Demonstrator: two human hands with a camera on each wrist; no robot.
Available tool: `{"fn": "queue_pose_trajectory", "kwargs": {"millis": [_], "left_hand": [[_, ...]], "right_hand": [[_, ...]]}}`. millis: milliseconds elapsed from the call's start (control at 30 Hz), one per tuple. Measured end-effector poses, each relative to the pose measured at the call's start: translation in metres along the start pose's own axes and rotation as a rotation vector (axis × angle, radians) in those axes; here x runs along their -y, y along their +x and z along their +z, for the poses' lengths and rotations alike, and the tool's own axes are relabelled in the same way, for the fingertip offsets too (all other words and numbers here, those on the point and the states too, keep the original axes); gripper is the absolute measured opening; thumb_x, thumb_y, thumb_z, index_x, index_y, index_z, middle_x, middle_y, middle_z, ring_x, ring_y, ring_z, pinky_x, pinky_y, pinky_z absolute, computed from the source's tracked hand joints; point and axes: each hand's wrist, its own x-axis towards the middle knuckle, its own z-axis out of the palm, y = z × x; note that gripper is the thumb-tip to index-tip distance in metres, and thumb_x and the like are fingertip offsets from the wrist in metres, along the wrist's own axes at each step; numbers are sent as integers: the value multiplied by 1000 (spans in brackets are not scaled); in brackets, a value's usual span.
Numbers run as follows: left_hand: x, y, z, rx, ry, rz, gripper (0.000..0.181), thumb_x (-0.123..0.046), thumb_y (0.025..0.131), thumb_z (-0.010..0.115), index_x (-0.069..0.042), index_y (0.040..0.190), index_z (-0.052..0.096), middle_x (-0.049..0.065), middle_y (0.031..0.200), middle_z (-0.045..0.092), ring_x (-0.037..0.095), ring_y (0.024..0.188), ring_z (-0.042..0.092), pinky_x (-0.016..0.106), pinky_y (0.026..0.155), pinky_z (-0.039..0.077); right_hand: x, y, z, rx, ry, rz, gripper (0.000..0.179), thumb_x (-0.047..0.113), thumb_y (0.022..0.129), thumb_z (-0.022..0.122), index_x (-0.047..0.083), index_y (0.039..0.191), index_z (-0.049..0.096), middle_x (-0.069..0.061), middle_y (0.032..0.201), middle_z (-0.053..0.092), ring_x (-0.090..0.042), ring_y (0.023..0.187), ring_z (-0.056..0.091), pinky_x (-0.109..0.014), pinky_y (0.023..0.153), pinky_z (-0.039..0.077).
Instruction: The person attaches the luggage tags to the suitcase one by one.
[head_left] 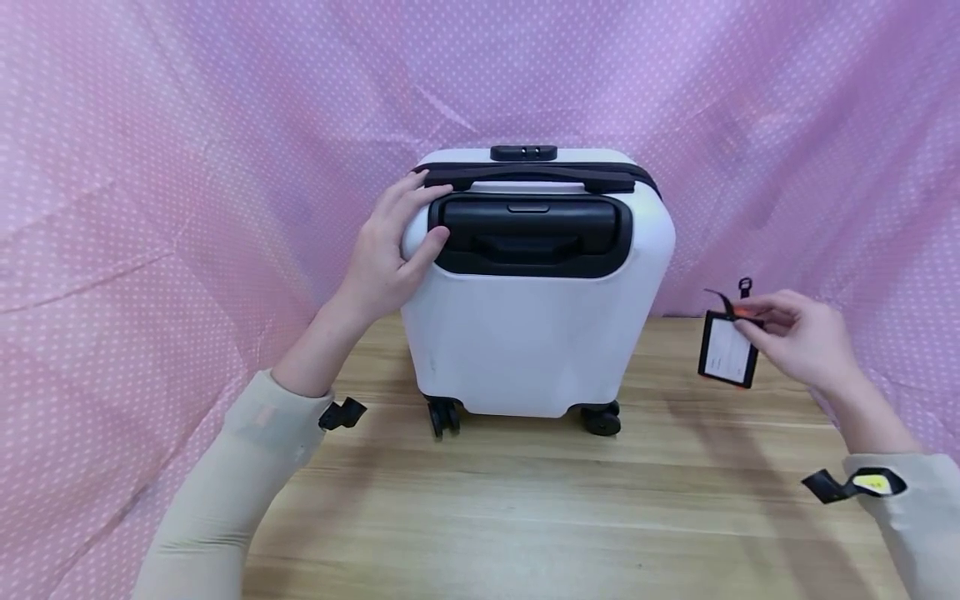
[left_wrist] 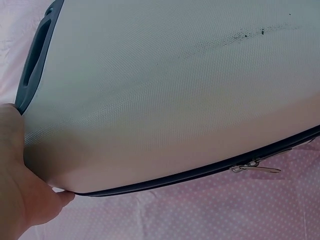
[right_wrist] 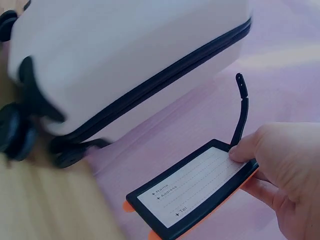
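A white hard-shell suitcase [head_left: 525, 342] stands upright on its wheels, with a black carry handle [head_left: 532, 173] and a recessed black pull handle [head_left: 528, 229] facing me. My left hand [head_left: 393, 242] rests on its upper left corner, fingers over the top edge and thumb beside the handle recess. To the right of the suitcase and apart from it, my right hand [head_left: 806, 333] pinches a luggage tag [head_left: 726, 350] by one end. The tag has a black frame, orange edging and a white name-and-address card [right_wrist: 192, 187]. Its loose black strap [right_wrist: 242, 110] sticks out past my fingers.
The suitcase stands on a wood-grain table [head_left: 480, 508]. Pink dotted cloth [head_left: 262, 125] hangs behind and at both sides. A black combination lock [head_left: 523, 153] sits on the suitcase top, and zipper pulls [left_wrist: 255, 167] show along its side seam.
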Motion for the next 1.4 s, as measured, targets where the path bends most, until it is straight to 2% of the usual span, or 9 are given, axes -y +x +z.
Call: {"fn": "queue_pose_trajectory", "kwargs": {"millis": [167, 367, 533, 700, 867, 1000, 1100, 1300, 1400], "left_hand": [[0, -2, 1, 9, 9, -5, 43, -27, 105, 64, -15, 146, 62, 16, 163, 49, 32, 158, 39, 61, 121, 44], [0, 0, 1, 0, 8, 10, 43, -26, 104, 65, -15, 146, 63, 16, 162, 50, 32, 157, 41, 60, 121, 45], [-2, 0, -1, 14, 21, 4, 44, -28, 105, 64, -15, 147, 62, 17, 163, 49, 33, 158, 39, 61, 121, 44], [0, -1, -2, 7, 20, -4, 43, -27, 105, 64, -15, 146, 62, 17, 162, 49, 33, 158, 39, 62, 121, 44], [0, 0, -1, -7, 11, -2, 43, -27, 104, 65, -15, 145, 64, 17, 162, 50, 33, 158, 40, 60, 121, 44], [-2, 2, 3, -9, 0, 5, 42, -27, 104, 66, -15, 144, 64, 17, 161, 51, 33, 157, 40, 60, 122, 43], [-4, 5, 4, -8, -11, -1, 42, -26, 103, 67, -15, 144, 66, 17, 161, 52, 33, 157, 41, 59, 122, 44], [-13, 9, -3, 17, -87, -100, 40, -25, 99, 72, -13, 138, 71, 12, 161, 54, 24, 156, 45, 49, 126, 41], [-17, 10, -4, 3, -99, -136, 40, -23, 97, 73, -12, 135, 73, 12, 158, 57, 21, 154, 47, 46, 125, 42]], "right_hand": [[28, 19, -23, -87, -25, -91, 22, -15, 81, 79, -13, 104, 76, 40, 93, 63, 28, 81, 61, 5, 75, 48], [61, 41, -46, -133, -93, -235, 26, -17, 79, 80, -9, 104, 80, 42, 94, 63, 23, 78, 58, 6, 75, 46], [83, 55, -57, -164, -75, -281, 26, -17, 78, 78, -10, 104, 80, 40, 95, 65, 16, 78, 58, 5, 78, 47], [111, 65, -60, -200, 23, -261, 25, -16, 81, 76, -16, 106, 77, 31, 95, 68, 13, 82, 63, 2, 79, 50], [134, 72, -60, -205, 75, -280, 26, -15, 81, 76, -17, 108, 75, 28, 96, 70, 12, 87, 66, 2, 78, 51], [147, 75, -64, -206, 104, -302, 27, -15, 81, 76, -18, 108, 75, 25, 96, 70, 9, 86, 65, 1, 75, 51], [155, 76, -68, -186, 74, -342, 27, -16, 82, 75, -21, 109, 73, 28, 98, 67, 8, 87, 65, -1, 73, 53], [175, 75, -61, -177, 60, -424, 26, -18, 79, 77, -18, 105, 76, 25, 98, 70, 6, 86, 68, -3, 76, 55], [184, 74, -55, -173, 43, -456, 28, -19, 76, 78, -14, 103, 79, 24, 98, 73, 6, 87, 70, -3, 78, 55]]}}
